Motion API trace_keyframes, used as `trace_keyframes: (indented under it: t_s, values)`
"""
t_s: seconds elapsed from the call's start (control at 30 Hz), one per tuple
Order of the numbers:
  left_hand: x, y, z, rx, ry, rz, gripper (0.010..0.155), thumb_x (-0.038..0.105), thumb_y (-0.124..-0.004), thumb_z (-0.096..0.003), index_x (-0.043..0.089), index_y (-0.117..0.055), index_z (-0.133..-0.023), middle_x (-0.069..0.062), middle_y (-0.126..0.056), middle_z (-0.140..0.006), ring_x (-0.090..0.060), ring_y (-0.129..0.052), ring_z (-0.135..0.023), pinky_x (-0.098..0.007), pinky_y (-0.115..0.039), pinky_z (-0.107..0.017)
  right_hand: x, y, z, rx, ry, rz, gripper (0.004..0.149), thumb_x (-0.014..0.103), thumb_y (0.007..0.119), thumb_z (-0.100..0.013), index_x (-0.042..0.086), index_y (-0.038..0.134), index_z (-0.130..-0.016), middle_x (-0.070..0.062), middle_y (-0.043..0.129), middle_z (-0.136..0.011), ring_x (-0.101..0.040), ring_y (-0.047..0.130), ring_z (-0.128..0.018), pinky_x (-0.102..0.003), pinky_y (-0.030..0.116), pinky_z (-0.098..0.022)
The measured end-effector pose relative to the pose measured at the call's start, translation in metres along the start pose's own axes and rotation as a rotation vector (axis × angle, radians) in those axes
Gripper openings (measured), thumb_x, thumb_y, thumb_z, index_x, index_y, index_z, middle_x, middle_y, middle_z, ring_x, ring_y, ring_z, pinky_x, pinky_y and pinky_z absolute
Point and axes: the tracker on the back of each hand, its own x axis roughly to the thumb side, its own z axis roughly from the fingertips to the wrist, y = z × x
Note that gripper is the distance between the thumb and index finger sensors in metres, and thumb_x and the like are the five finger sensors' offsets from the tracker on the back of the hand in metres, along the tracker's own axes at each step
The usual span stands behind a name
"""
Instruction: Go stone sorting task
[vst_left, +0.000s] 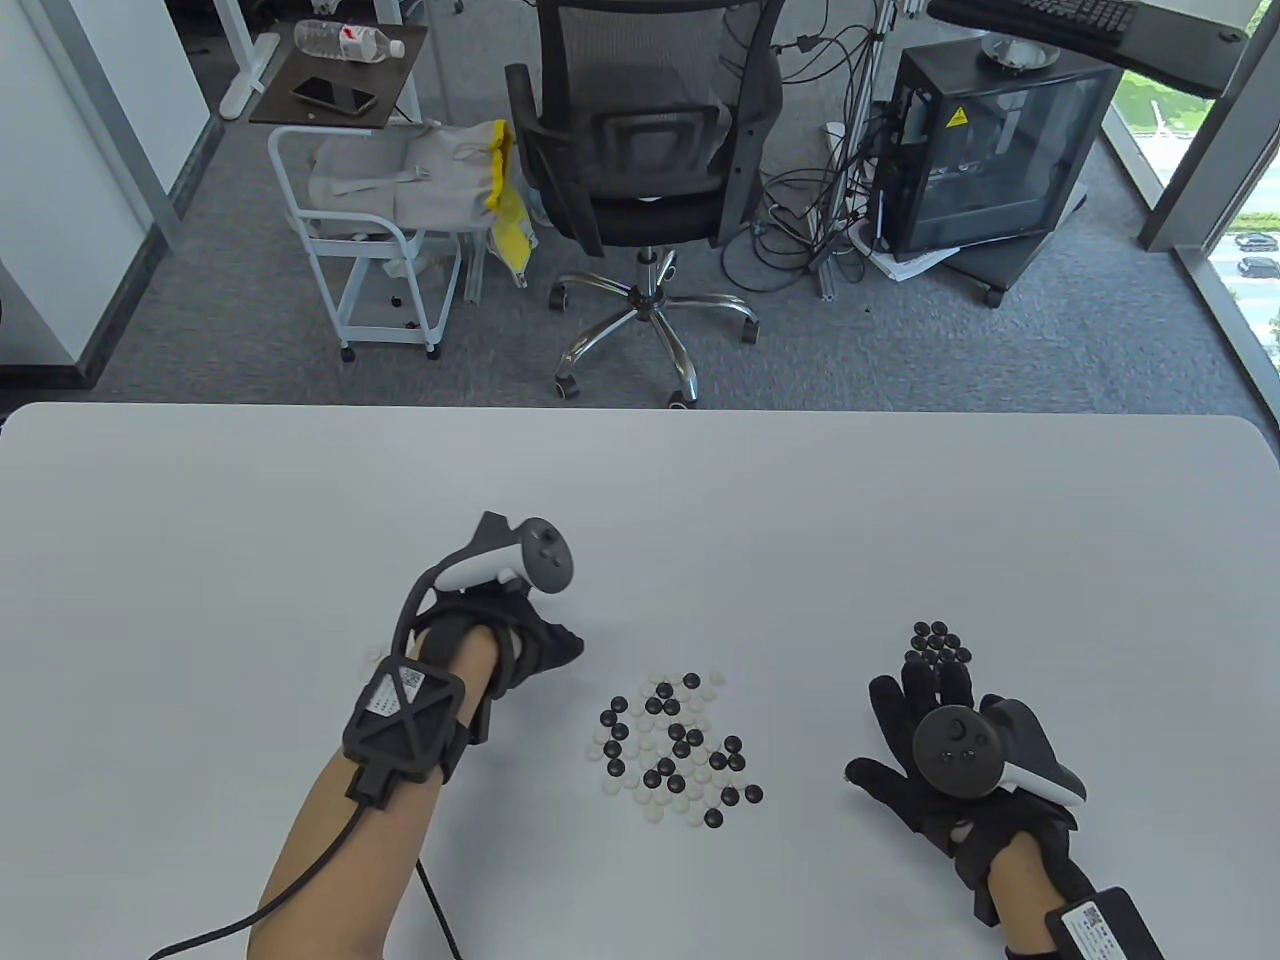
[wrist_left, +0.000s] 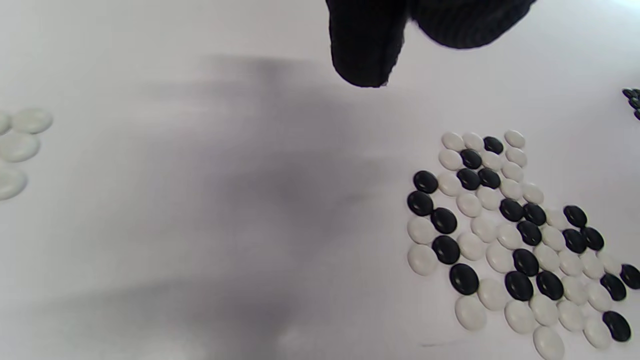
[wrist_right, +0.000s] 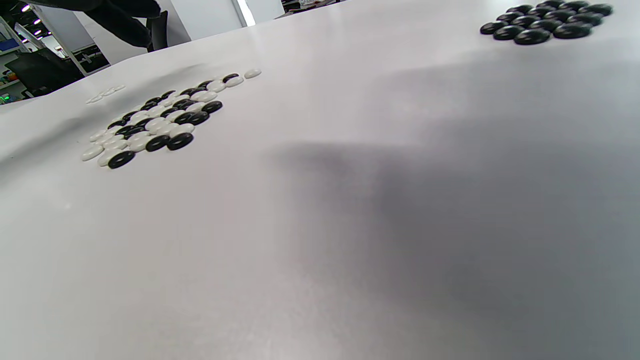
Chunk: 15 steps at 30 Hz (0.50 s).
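A mixed pile of black and white Go stones (vst_left: 675, 745) lies in the middle of the white table (vst_left: 640, 500); it also shows as the mixed pile (wrist_left: 510, 235) and the mixed pile (wrist_right: 155, 120). Sorted black stones (vst_left: 938, 642) sit to its right, and a few sorted white stones (wrist_left: 17, 145) to its left. My left hand (vst_left: 545, 645) hovers between the white stones and the mixed pile. Its fingertips (wrist_left: 367, 50) hang loosely, with no stone visible in them. My right hand (vst_left: 925, 690) is spread flat just below the black stones, holding nothing.
The far half of the table is bare white surface. Beyond its far edge stand an office chair (vst_left: 640, 150), a white trolley (vst_left: 370, 250) and a computer case (vst_left: 990, 150). A cable (vst_left: 300, 880) runs from my left wrist off the bottom edge.
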Motion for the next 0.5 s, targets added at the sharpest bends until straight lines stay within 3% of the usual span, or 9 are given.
trace_keyframes:
  t_s: [0.23,0.5]
  values:
    - [0.073,-0.012,-0.034,-0.061,-0.209,-0.024,0.066,0.054,-0.053,-0.0524,0.030,-0.059,-0.113,-0.025,0.002,-0.116,-0.055,0.009,-0.096,-0.082,-0.009,-0.058,0.000,0.001,-0.001,0.005,0.004,-0.007,0.086,0.049,0.055,-0.066,-0.009,0.015,-0.115,-0.049,0.000,-0.108,-0.070,-0.007,-0.087,-0.089,0.007,-0.051]
    - [0.106,-0.023,-0.070,-0.069,-0.249,-0.031,0.067,0.055,-0.050,-0.0515,0.035,-0.044,-0.116,-0.022,0.015,-0.111,-0.054,0.019,-0.092,-0.082,-0.003,-0.057,-0.001,0.002,-0.002,0.008,0.005,-0.006,0.086,0.049,0.055,-0.066,-0.009,0.015,-0.115,-0.049,0.000,-0.108,-0.070,-0.007,-0.087,-0.089,0.007,-0.051]
